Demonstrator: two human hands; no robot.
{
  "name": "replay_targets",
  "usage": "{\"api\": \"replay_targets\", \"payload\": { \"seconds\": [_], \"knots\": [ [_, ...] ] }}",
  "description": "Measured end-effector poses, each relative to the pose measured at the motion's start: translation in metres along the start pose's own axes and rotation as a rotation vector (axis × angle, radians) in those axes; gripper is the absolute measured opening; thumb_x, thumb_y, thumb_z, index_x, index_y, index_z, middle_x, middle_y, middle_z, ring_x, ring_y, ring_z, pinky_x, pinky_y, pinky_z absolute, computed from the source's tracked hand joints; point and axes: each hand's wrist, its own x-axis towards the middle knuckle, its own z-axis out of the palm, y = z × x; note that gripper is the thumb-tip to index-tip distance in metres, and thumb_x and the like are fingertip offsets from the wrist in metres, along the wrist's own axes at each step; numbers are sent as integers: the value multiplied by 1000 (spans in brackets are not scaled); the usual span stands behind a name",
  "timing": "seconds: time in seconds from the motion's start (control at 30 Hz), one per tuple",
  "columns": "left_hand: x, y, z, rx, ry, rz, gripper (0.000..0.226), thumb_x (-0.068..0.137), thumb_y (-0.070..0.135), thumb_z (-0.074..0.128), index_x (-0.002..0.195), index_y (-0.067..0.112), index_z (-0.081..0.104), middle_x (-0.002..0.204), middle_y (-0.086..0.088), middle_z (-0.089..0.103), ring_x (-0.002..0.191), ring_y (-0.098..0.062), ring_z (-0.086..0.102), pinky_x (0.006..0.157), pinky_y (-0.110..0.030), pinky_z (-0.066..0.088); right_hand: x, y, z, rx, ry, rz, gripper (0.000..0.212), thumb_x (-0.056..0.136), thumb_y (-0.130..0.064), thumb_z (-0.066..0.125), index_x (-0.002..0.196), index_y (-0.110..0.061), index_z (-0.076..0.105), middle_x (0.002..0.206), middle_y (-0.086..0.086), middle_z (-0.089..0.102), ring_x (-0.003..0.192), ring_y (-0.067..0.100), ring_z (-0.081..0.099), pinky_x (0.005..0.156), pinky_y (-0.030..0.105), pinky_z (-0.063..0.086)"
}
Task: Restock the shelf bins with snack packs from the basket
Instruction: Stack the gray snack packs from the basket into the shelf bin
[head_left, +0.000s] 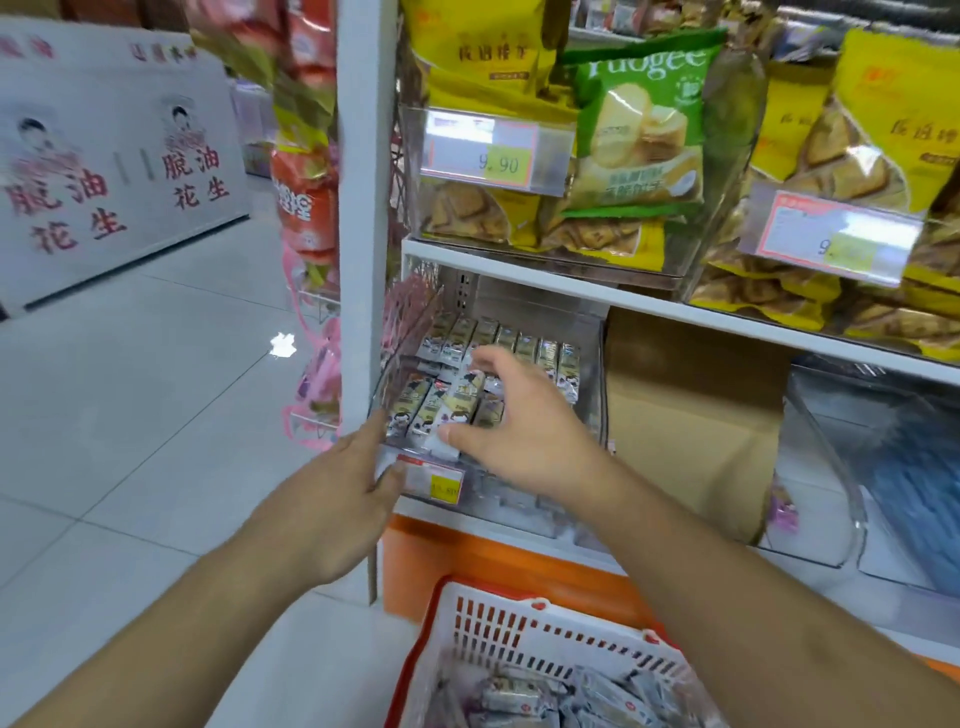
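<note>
I judged the restock partly done: rows of snack packs (457, 384) already lay in the clear bin (597, 374) under my right hand (511, 431), its spread fingers grasping nothing, my left hand (345, 483) touched its front, fingers relaxed, while more packs waited in the basket (519, 629) below both.

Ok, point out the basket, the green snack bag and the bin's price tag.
basket (550, 642): head view, white slotted back wall.
green snack bag (641, 130): head view, middle of its front.
price tag (434, 480): head view, tag face on the bin front.

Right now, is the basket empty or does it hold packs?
Not empty: small silvery snack packs lie inside the basket, below both hands.
</note>
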Motion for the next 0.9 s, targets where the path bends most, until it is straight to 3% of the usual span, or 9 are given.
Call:
{"api": "replay_targets", "payload": {
  "seconds": [0.1, 0.3, 0.47, 0.73, 0.8, 0.9],
  "knots": [
    [3, -7, -7, -54, 8, 25, 57, 108, 42, 37, 157, 48, 8, 155, 7, 49, 119, -18, 59, 97, -32, 46, 43, -4, 24, -39, -56, 14, 95, 82, -57, 82, 158, -28, 32, 156, -2, 45, 147, 21, 37, 119, 41, 38],
    [9, -12, -10, -184, 8, 13, 51, 107, 39, 45, 152, 44, 22, 134, 6, 65, 82, 2, 56, 86, -29, 45, 81, -3, 60, -66, -96, 68, 100, 77, -62, 83, 156, -30, 33, 152, 7, 43, 142, 27, 45, 117, 46, 43],
    [11, -13, -7, -178, 45, 25, 53, 106, 39, 45, 155, 38, 24, 144, 7, 57, 103, -6, 51, 89, -28, 41, 82, -2, 67, -126, -84, 19, 91, 89, -54, 76, 161, -21, 31, 156, 7, 44, 151, 25, 27, 122, 44, 34],
    [5, -4, -9, -181, 119, 73, 45, 105, 38, 48, 149, 38, 37, 140, 11, 58, 110, -6, 55, 89, -28, 44, 63, -8, 54, -122, -70, -37, 89, 94, -51, 70, 165, -23, 24, 168, -2, 30, 157, 19, 14, 129, 45, 22],
    [0, 1, -12, -193, 173, 106, 37, 104, 40, 50, 141, 40, 47, 131, 16, 63, 111, -5, 60, 88, -27, 47, 47, -13, 43, -87, -55, -53, 83, 98, -46, 67, 165, -23, 24, 169, -3, 28, 157, 17, 14, 128, 41, 21],
    [-12, 11, -10, -227, 192, 137, 20, 102, 40, 52, 121, 43, 58, 102, 23, 67, 94, 2, 63, 78, -17, 48, 11, -13, 28, -61, 4, -99, 66, 101, -41, 63, 159, -26, 36, 161, -5, 39, 151, 15, 24, 124, 37, 27]
  ]
}}
